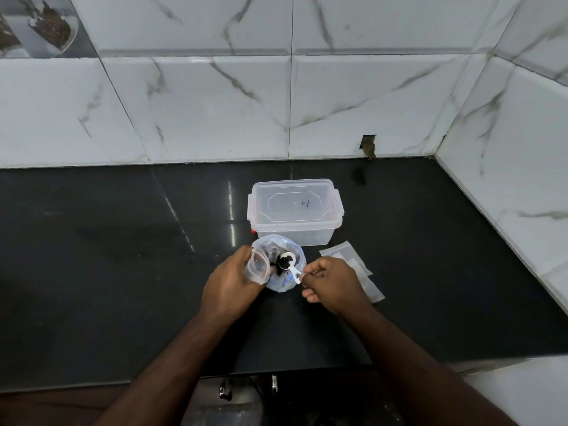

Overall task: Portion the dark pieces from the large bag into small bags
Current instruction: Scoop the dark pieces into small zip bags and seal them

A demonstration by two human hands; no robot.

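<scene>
near the middle of the frame, a small clear bag (257,267) is gripped by the left hand (229,282), fingers curled round it so that its mouth is held open; the lower part of the bag is hidden behind the hand. a white scoop (290,263) is pinched by its handle in the right hand (330,282), and its bowl is seen heaped with dark pieces (281,262) just above the large bag (284,285). the large bag stands open on the black counter (123,272) between the two hands, its near side partly covered by them; what lies inside is hard to make out, though more dark pieces seem to be there. just right of the right hand, a stack of flat small bags (353,256) is partly hidden by the wrist. behind the large bag, a lidded clear plastic container (295,210) is seen. at the upper left corner, a printed tile (37,26) is cut off by the frame edge.
</scene>
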